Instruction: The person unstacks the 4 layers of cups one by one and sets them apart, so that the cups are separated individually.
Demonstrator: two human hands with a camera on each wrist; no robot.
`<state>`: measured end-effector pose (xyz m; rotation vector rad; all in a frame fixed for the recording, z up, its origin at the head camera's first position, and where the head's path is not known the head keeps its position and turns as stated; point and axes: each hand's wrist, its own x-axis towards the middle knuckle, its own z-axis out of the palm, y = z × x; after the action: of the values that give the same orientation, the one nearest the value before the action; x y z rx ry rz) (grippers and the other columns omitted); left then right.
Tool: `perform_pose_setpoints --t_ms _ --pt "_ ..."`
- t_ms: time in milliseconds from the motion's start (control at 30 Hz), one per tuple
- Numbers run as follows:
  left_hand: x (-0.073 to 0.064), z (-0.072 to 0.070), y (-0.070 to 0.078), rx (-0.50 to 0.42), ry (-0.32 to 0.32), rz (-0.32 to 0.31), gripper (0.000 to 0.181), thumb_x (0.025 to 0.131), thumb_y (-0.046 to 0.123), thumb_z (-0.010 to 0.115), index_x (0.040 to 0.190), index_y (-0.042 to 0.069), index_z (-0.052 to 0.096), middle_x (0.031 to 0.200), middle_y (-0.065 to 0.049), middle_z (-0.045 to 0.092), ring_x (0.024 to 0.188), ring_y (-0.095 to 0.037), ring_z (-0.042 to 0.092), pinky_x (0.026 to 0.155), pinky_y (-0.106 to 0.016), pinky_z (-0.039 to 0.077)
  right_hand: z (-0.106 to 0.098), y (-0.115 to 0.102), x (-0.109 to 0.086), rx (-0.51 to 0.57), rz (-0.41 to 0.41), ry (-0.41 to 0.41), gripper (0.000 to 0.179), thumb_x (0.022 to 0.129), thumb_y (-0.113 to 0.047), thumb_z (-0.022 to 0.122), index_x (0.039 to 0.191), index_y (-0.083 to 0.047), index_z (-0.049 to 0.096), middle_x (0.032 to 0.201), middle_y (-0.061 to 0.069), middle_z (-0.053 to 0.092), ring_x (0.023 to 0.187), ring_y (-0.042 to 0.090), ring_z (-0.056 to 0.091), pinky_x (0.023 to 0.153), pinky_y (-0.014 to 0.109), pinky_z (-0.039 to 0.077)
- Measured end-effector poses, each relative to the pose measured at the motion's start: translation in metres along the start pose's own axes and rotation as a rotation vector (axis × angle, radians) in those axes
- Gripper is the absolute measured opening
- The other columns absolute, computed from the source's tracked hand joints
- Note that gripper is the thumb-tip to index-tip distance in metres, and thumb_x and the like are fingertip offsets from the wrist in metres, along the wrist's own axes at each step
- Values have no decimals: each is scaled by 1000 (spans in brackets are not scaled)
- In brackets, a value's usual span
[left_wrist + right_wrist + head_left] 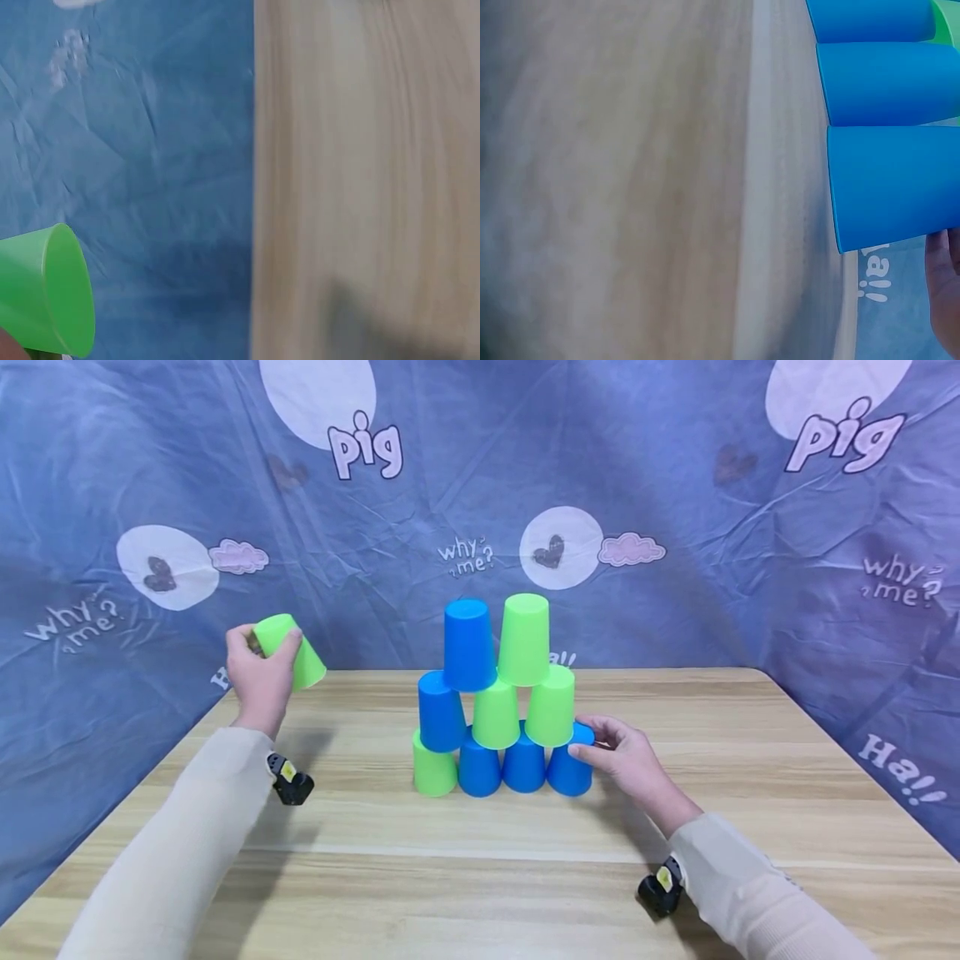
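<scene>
Upside-down cups form a tiered stack on the table. The bottom row has one green cup (pixel 434 767) at the left and blue cups beside it. A blue cup (pixel 441 714) and two green ones make up the middle row. On top stand a blue cup (pixel 469 645) and a green cup (pixel 524 640). My left hand (pixel 261 681) grips a tilted green cup (pixel 303 664) in the air, left of the stack; its open rim shows in the left wrist view. My right hand (pixel 633 760) holds the bottom row's rightmost blue cup (pixel 572 774) between thumb and fingers.
The wooden table (pixel 420 885) reaches back to a blue printed cloth (pixel 450 460) that hangs behind and along the sides. A small black device (pixel 290 781) is worn on the left wrist, another (pixel 662 887) on the right.
</scene>
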<state>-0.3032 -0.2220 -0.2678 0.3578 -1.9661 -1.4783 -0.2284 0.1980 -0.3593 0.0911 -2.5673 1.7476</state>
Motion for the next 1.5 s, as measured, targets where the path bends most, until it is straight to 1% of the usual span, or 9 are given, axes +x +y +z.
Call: perform_pose_setpoints --t_ms 100,300,400,600,800,967,1233,1333,1500 --pt "4 -5 -12 10 25 -49 42 81 34 68 112 19 44 106 7 46 98 -7 46 87 -26 46 0 1 1 5 -8 0 60 83 -29 69 132 -3 47 123 18 54 111 30 53 97 41 45" --pt "4 -13 -33 36 24 -169 41 82 35 66 111 25 39 118 4 46 110 -12 45 95 -30 44 -1 1 1 14 -3 1 59 84 -28 69 132 -3 46 124 18 54 112 30 52 97 41 45" --pt "2 -14 -43 48 30 -201 42 83 36 66 112 25 39 121 2 45 113 -14 44 96 -31 44 -1 0 0 12 -4 1 59 84 -28 69 133 -2 46 124 19 54 112 30 52 98 42 44" --pt "-3 -11 -60 57 22 -223 46 83 34 67 118 21 40 125 -1 45 116 -16 44 98 -32 43 0 -1 1 10 2 4 58 84 -27 68 132 -3 47 123 17 55 111 28 53 97 39 45" --pt "-9 -12 -72 70 -23 -273 56 87 31 63 131 14 33 139 -8 39 127 -21 38 107 -36 34 1 -1 1 24 -5 4 58 84 -26 68 133 -3 46 124 17 54 112 28 53 97 39 45" --pt "-14 -12 -79 96 -66 -295 60 89 29 60 137 12 28 144 -10 36 132 -25 35 110 -38 30 2 0 0 31 -2 8 57 85 -23 68 133 -3 46 123 18 54 112 28 52 96 35 44" --pt "-17 -11 -86 107 -103 -293 61 91 26 58 141 10 26 148 -12 32 134 -27 32 110 -40 29 3 3 0 50 -11 18 54 84 -21 68 130 -2 48 120 18 55 108 25 53 91 26 45" --pt "-18 -10 -90 123 -104 -288 61 91 24 58 141 9 26 147 -13 32 134 -29 33 110 -42 30 4 3 0 55 -9 20 53 84 -21 68 130 -2 48 119 18 56 107 25 53 91 27 45" --pt "-17 -8 -95 140 -103 -278 62 90 23 59 141 7 27 146 -14 34 132 -30 34 109 -42 31 3 2 -1 61 -9 21 54 84 -22 68 130 -2 48 120 18 56 109 26 53 97 35 43"
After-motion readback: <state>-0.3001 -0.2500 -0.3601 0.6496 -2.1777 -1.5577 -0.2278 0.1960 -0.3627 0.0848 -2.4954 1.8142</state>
